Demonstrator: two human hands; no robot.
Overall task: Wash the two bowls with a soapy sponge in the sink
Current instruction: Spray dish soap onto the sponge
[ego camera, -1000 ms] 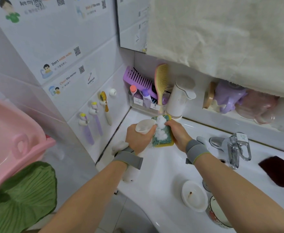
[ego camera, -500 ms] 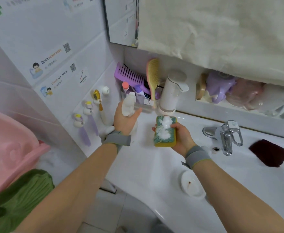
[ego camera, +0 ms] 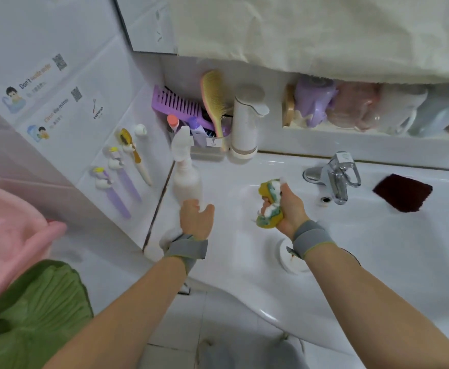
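My right hand (ego camera: 288,209) squeezes a yellow-green sponge (ego camera: 270,191) covered in white foam, folded in the fist above the white sink (ego camera: 234,243). My left hand (ego camera: 196,218) grips the base of a white pump bottle (ego camera: 185,174), which stands upright on the sink's left ledge. One white bowl (ego camera: 287,259) lies in the basin, mostly hidden behind my right wrist. The other bowl is out of sight.
A chrome faucet (ego camera: 335,177) stands at the sink's back right, with a dark red cloth (ego camera: 401,193) beside it. A white dispenser (ego camera: 244,123), combs and small bottles crowd the back left corner. A pink basin (ego camera: 10,233) sits at far left.
My left hand carried the pump bottle down to the left ledge and slid to its base. My right hand moved right over the basin and crushed the flat foamy sponge.
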